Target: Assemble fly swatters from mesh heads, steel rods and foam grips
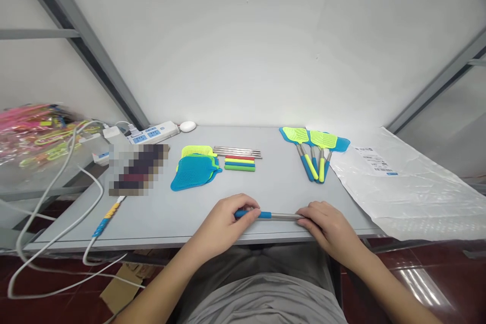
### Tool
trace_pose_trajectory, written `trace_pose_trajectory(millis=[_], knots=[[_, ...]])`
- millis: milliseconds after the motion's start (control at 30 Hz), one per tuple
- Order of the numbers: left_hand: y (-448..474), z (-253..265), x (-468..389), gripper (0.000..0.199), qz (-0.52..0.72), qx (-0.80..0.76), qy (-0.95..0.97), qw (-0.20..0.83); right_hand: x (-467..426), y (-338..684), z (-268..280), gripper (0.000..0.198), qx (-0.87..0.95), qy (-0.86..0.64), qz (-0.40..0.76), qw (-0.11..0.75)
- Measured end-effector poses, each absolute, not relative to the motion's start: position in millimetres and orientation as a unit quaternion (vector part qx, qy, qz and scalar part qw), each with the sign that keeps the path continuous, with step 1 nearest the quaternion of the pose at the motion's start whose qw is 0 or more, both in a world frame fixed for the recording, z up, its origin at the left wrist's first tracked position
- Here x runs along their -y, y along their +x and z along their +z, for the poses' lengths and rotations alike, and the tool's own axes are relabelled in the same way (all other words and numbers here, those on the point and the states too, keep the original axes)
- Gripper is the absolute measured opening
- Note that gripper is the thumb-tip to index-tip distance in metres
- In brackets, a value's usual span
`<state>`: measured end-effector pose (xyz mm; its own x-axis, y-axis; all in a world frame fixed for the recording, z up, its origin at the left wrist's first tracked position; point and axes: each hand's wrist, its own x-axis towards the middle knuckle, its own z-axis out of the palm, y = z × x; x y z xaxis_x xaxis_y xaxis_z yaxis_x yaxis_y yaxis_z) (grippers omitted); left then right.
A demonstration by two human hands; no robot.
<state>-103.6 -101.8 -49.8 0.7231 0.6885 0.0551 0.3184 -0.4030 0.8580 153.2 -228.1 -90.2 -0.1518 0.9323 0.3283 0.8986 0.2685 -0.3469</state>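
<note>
Near the table's front edge, my left hand [236,220] is closed around the blue grip of a fly swatter handle [283,216]. The fingers of my right hand [329,225] pinch the far end of its metal rod, so that end is hidden. The handle lies level between both hands. Beyond them rest blue and yellow-green swatter heads [195,169] in a stack. Beside these lie several metal rods [237,152] and a row of coloured grips [240,163] in red, yellow, blue and green. At the back right are several assembled fly swatters [313,149], fanned out.
A white plastic mailer bag [413,187] covers the table's right end. At left are a blurred dark object [140,169], a power strip [154,134] and looping white cables [49,172]. Bagged colourful items [41,136] sit further left. A white round object [187,126] lies near the wall.
</note>
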Motion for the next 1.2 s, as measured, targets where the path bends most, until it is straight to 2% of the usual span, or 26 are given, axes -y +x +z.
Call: trace_pose_trajectory(millis=[133, 333, 533, 733, 833, 933, 1067, 1200], knots=[[-98.2, -52.3, 103.9, 0.027, 0.281, -0.333, 0.771, 0.465, 227.6, 144.9, -93.7, 0.013, 0.766, -0.586, 0.049, 0.26], [-90.8, -62.6, 110.5, 0.046, 0.36, -0.342, 0.671, 0.551, 221.3, 137.9, -87.7, 0.012, 0.772, -0.56, 0.03, 0.298], [-80.3, -64.0, 114.5, 0.057, 0.39, -0.348, 0.61, 0.595, 219.0, 132.0, -77.4, 0.013, 0.78, -0.551, -0.005, 0.297], [-75.0, -62.1, 112.9, 0.062, 0.39, -0.35, 0.61, 0.594, 213.8, 125.4, -71.1, 0.016, 0.788, -0.539, -0.029, 0.295], [-77.2, -60.1, 109.6, 0.061, 0.384, -0.361, 0.621, 0.58, 209.7, 125.2, -61.6, 0.016, 0.794, -0.532, -0.058, 0.288], [-87.1, -50.9, 103.2, 0.048, 0.333, -0.364, 0.696, 0.521, 203.1, 125.9, -52.8, 0.016, 0.801, -0.528, -0.06, 0.277], [-112.4, -31.6, 101.6, 0.04, 0.213, -0.358, 0.812, 0.409, 185.9, 119.4, -43.9, 0.017, 0.801, -0.528, -0.022, 0.28], [-137.4, -26.3, 114.6, 0.035, 0.15, -0.375, 0.834, 0.376, 159.6, 92.2, -33.6, 0.017, 0.821, -0.494, 0.02, 0.285]])
